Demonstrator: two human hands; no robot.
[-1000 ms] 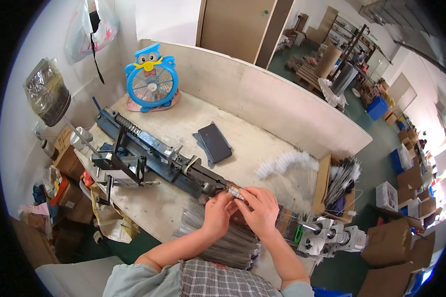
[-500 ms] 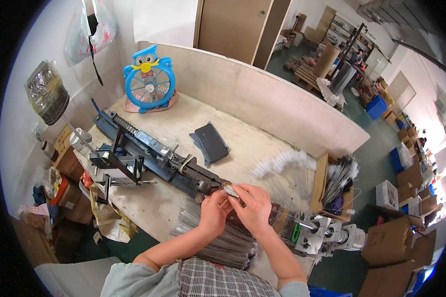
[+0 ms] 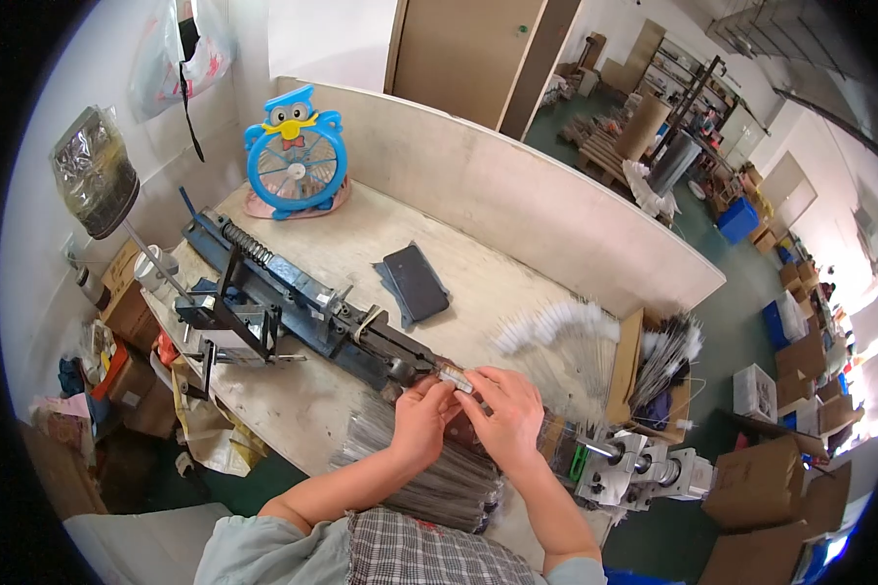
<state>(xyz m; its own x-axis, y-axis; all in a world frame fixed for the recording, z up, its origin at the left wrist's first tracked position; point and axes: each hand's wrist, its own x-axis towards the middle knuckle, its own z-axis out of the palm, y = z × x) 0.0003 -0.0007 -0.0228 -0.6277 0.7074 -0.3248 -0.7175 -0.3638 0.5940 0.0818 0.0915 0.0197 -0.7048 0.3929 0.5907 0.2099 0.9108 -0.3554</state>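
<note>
My left hand point(image 3: 421, 421) and my right hand point(image 3: 507, 411) meet at the near right end of a long dark metal bench machine point(image 3: 337, 322). Both have their fingers closed in a pinch. A small whitish piece point(image 3: 455, 377) shows at the fingertips, right beside the machine's end; its kind is too small to make out. Under my forearms lies a thick bundle of thin grey wires point(image 3: 429, 483). Whatever sits deeper between the fingers is hidden.
A dark phone point(image 3: 417, 283) and a blue cartoon fan point(image 3: 296, 168) stand beyond the machine. White-tipped wire brushes point(image 3: 556, 327) lie at right, more in a carton point(image 3: 626, 370). A silver clamp-like machine point(image 3: 644, 468) is at the table's right end. A low partition point(image 3: 517, 185) borders the back.
My right hand has shifted slightly to the right, its fingers a little further from my left hand. The left hand stays nearly in place. The view has turned very slightly.
</note>
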